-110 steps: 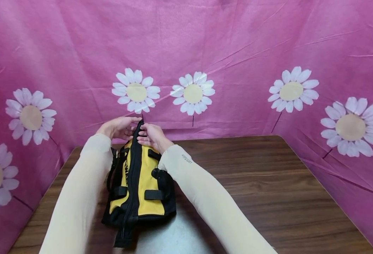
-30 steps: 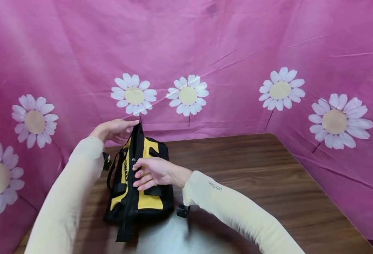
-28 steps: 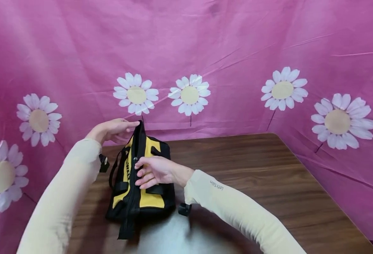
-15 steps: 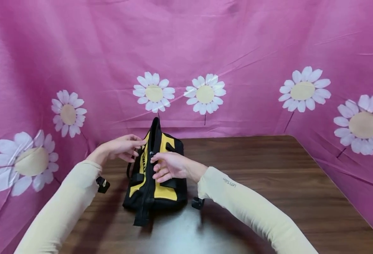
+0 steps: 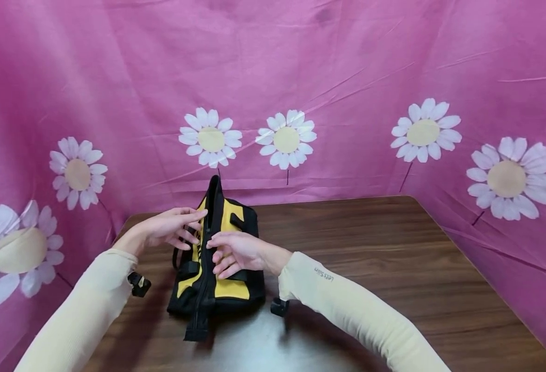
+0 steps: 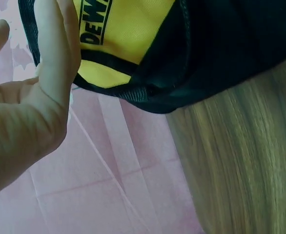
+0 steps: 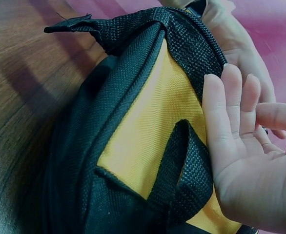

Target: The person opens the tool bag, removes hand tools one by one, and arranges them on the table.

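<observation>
A black-and-yellow DeWalt tool bag (image 5: 232,290) stands on the table, its top zipper parted at the far end, where a dark gap shows. My right hand (image 5: 242,252) is over the top seam, thumb and forefinger pinching the zipper pull, which they mostly hide. Its other fingers are loosely bent beside the yellow panel in the right wrist view. At the bag's left side is my left hand (image 5: 170,227), fingers extended and thumb apart, near the zipper edge. In the left wrist view those fingers lie by the lettered yellow panel (image 6: 128,29); contact is hard to tell.
The brown wooden table (image 5: 370,289) extends to the right. A pink curtain (image 5: 347,62) with printed daisies hangs behind and at both sides. A fabric tab (image 5: 197,328) sticks out at the bag's near end, and a webbing loop (image 7: 201,180) stands on its right side.
Both hands were together at the bag's far end. My right hand has drawn the zipper pull nearer, opening the far end. My left hand has let go of that tip and moved down the left side.
</observation>
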A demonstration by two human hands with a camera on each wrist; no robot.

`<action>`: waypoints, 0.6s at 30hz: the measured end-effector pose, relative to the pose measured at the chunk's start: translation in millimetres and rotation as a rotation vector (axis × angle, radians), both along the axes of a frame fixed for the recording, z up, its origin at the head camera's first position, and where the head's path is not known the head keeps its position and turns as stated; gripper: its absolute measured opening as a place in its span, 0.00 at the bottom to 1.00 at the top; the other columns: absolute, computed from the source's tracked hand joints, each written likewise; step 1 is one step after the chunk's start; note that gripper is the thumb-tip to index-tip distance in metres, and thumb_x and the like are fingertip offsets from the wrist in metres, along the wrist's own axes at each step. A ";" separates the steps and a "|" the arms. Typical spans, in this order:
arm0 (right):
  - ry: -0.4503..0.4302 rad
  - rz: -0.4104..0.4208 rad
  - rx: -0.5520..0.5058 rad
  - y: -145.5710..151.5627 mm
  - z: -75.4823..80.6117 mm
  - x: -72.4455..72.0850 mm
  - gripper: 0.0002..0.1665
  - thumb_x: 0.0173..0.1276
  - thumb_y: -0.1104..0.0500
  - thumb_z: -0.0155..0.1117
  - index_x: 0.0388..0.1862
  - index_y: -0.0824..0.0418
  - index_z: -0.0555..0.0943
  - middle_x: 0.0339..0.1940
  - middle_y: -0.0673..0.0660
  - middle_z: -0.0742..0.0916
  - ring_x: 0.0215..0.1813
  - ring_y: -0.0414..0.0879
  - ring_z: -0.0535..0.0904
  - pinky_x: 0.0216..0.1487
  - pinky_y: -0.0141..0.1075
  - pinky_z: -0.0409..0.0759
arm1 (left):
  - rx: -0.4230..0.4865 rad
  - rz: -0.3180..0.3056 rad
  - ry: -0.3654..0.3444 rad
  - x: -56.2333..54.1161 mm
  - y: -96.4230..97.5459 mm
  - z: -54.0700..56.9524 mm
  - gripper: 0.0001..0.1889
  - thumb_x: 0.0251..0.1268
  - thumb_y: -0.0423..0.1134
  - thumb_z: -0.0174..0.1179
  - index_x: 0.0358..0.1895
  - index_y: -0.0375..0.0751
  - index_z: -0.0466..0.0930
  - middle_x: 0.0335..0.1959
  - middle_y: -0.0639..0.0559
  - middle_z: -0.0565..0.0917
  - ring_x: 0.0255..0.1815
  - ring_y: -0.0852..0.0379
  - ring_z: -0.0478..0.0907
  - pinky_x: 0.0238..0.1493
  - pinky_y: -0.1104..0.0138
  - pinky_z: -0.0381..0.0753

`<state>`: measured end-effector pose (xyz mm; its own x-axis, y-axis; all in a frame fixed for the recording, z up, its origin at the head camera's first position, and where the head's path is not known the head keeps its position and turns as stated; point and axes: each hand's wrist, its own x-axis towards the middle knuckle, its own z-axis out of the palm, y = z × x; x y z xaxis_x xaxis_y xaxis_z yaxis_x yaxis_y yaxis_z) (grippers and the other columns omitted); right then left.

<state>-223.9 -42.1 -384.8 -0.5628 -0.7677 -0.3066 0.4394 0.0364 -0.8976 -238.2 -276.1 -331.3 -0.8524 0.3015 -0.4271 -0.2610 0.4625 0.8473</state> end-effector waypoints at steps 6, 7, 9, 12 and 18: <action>0.000 -0.017 -0.008 -2.7 -1.4 -0.1 0.04 0.78 0.56 0.55 0.42 0.54 0.75 0.20 0.51 0.78 0.26 0.48 0.84 0.35 0.46 0.87 | -0.061 -0.016 0.033 -4.9 10.6 -1.1 0.33 0.75 0.57 0.56 0.66 0.30 0.66 0.60 0.34 0.72 0.41 0.47 0.85 0.41 0.55 0.87; 0.001 -0.018 -0.012 -2.7 -1.6 0.1 0.04 0.78 0.55 0.54 0.42 0.54 0.75 0.20 0.51 0.78 0.26 0.48 0.84 0.36 0.46 0.87 | -0.076 -0.024 0.044 -5.4 12.5 -0.7 0.32 0.76 0.56 0.55 0.66 0.30 0.67 0.59 0.34 0.74 0.40 0.47 0.85 0.40 0.55 0.87; 0.004 -0.024 -0.014 -2.7 -1.9 0.3 0.05 0.78 0.55 0.53 0.44 0.55 0.76 0.21 0.51 0.78 0.26 0.48 0.83 0.37 0.47 0.87 | -0.109 -0.042 0.078 -5.7 15.8 0.3 0.28 0.77 0.53 0.53 0.64 0.29 0.70 0.54 0.35 0.77 0.39 0.46 0.85 0.38 0.55 0.87; 0.020 -0.023 -0.005 -3.6 -1.6 1.5 0.06 0.77 0.56 0.54 0.43 0.56 0.76 0.19 0.51 0.77 0.26 0.48 0.83 0.37 0.47 0.87 | -0.163 -0.057 0.145 -4.4 18.1 1.3 0.24 0.78 0.48 0.49 0.60 0.28 0.72 0.46 0.39 0.80 0.37 0.45 0.85 0.35 0.55 0.87; 0.114 0.074 0.054 -1.1 4.1 11.3 0.06 0.75 0.60 0.56 0.39 0.62 0.77 0.15 0.51 0.70 0.25 0.49 0.85 0.35 0.47 0.87 | -0.213 -0.039 0.215 -0.5 13.2 2.2 0.20 0.77 0.44 0.45 0.56 0.30 0.74 0.36 0.41 0.83 0.32 0.46 0.85 0.31 0.57 0.86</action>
<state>-212.5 -43.3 -380.8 -0.5389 -0.7925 -0.2854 0.3288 0.1140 -0.9375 -238.8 -262.9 -329.1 -0.9198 0.2587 -0.2949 -0.0646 0.6416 0.7643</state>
